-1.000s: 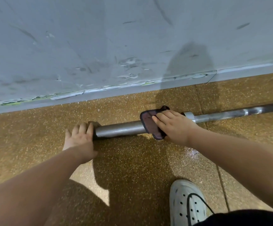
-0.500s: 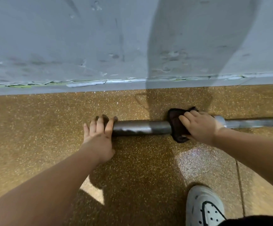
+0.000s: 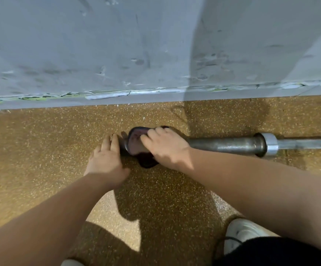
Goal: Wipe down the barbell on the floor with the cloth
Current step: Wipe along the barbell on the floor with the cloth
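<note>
A grey steel barbell (image 3: 226, 144) lies on the speckled brown floor, parallel to the wall, its sleeve running left from a bright collar (image 3: 270, 144). My right hand (image 3: 165, 146) presses a dark maroon cloth (image 3: 136, 143) wrapped over the sleeve's left tip. Under the cloth the end of the bar is hidden. My left hand (image 3: 106, 160) rests flat against that same end, fingers together, touching the cloth's left edge.
A scuffed grey wall (image 3: 117, 54) with a chipped skirting strip runs close behind the bar. My white shoe (image 3: 242, 233) stands at the lower right, and another shoe tip (image 3: 71, 263) shows at the bottom edge.
My right hand has slid the cloth leftward along the sleeve, from near the collar to the bar's end beside my left hand. The view has shifted left along the bar.
</note>
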